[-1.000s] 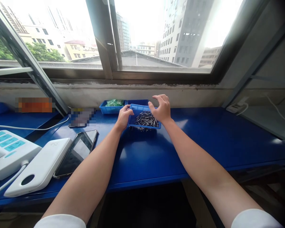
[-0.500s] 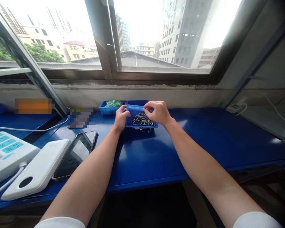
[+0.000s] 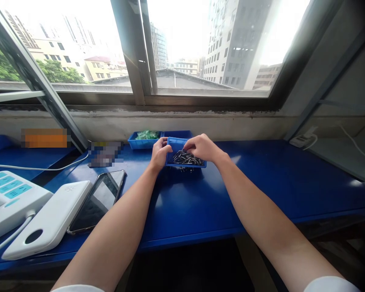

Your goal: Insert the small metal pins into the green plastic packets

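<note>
My left hand (image 3: 160, 155) grips the left end of a small blue plastic bin (image 3: 177, 142), thumb over its rim. The bin is tipped toward me above the table. Inside lies a heap of thin dark metal pieces (image 3: 190, 159) that look like screws. My right hand (image 3: 204, 148) reaches over the bin's right side, its fingers bent together and down at the heap; whatever they pinch is too small to make out. Several similar pieces (image 3: 187, 169) show just below the bin's front edge.
Behind stand a blue bin (image 3: 142, 144) with green plastic bags (image 3: 148, 135) and another blue bin (image 3: 182, 133). To the left on the blue table (image 3: 188, 211) are a phone (image 3: 99, 198), a white power bank (image 3: 50, 219) and a power strip (image 3: 15, 198).
My right fingers have gone from the bin's back rim down into the metal pieces. The bin and my left hand appear slightly farther right and lower, with the whole view shifted a little.
</note>
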The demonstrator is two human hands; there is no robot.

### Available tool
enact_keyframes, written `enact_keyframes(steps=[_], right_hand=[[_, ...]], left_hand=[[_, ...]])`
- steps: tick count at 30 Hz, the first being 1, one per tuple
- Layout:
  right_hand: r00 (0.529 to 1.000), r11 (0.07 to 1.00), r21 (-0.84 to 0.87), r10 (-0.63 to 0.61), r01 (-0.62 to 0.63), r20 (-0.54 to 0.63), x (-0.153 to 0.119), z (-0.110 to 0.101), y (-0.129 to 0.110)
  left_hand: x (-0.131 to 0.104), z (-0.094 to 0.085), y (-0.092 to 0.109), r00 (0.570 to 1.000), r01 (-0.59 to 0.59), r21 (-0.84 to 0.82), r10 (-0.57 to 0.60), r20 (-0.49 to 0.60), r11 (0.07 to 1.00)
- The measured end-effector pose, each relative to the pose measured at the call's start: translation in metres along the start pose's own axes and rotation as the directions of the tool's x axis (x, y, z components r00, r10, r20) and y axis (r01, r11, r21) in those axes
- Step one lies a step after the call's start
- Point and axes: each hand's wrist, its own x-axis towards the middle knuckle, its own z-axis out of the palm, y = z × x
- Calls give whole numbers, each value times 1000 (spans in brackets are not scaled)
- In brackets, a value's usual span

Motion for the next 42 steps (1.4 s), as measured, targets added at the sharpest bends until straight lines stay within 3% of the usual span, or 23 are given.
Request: enact_keyframes(steps=[4, 11, 17, 23, 27, 33, 38, 42], right_hand=[[994, 994, -32, 102, -104, -44, -3, -17, 6], [916, 923, -191, 366, -334, 162, -9, -34, 8], [926, 903, -249, 372, -349, 54, -8, -40, 0], [882, 858, -232, 471, -458, 2, -11, -43, 8], [897, 873, -205, 429, -442, -105, -11, -42, 12], [936, 913, -216, 350, -348, -27, -10, -39, 13], [927, 905, -201, 368, -374, -69, -8, -37, 17], [950, 929, -203, 294, -310, -102, -9, -38, 16]], left_hand=[[1, -1, -3, 1000, -12, -6, 12, 10, 1000], [3, -3, -6, 999, -40, 57, 39, 14, 998], [1, -2, -5, 999, -49, 79, 48, 20, 996], [0, -3, -4, 998, -63, 100, 60, 32, 993], [-1, -3, -3, 998, -63, 126, 59, 30, 990], [-3, -6, 0, 992, -114, 224, 101, 70, 968], [-6, -6, 3, 987, -157, 290, 140, 80, 944], [-8, -3, 4, 979, -201, 305, 177, 105, 931]])
